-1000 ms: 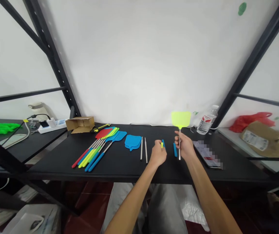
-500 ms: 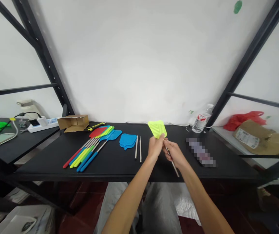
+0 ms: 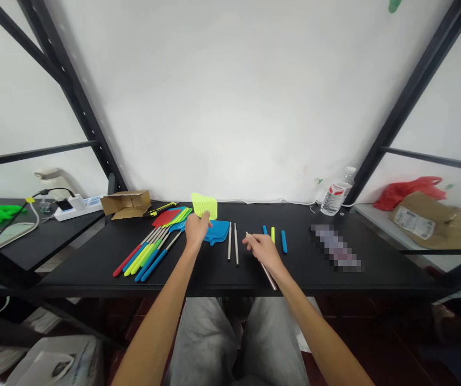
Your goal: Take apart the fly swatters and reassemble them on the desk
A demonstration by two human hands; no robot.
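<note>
A yellow swatter head (image 3: pixel 204 206) is being pinched between closed fingers of the left hand (image 3: pixel 197 230), above the desk (image 3: pixel 383 262) and near a stack of blue swatter heads (image 3: pixel 217 232). A slanting metal rod (image 3: pixel 269 276) is being gripped by the curled fingers of the right hand (image 3: pixel 264 249). Beyond that hand, a yellow handle (image 3: pixel 272 235) is being flanked by blue handles (image 3: pixel 284 242), while assembled swatters (image 3: pixel 155 259) are being supported by the desk at left.

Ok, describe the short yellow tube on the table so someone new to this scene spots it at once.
On the black tabletop before the white wall, find the bare right hand holding a silver metal rod. Just beyond that hand and to its right lie two short blue tubes. The short yellow tube lies between them, set apart by its colour.
</note>
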